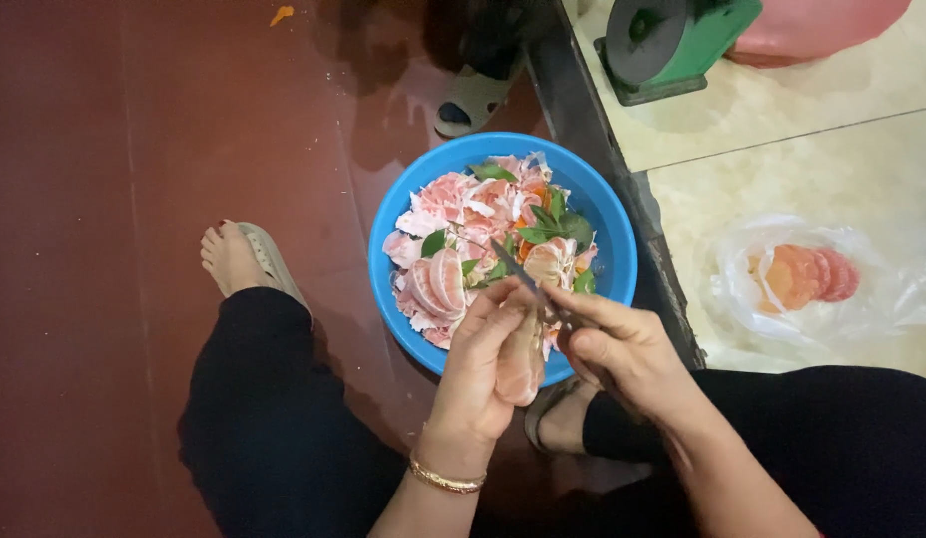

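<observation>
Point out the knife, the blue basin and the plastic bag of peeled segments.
knife (518, 271): head view, on the blade.
blue basin (615, 261): head view, on its right rim.
plastic bag (882, 289): head view, on the clear film right of the segments.

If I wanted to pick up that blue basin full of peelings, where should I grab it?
Probably by the rim of the blue basin, two hands on opposite bare edges, left and far. The near edge sits under the left hand, right hand and knife.
</observation>
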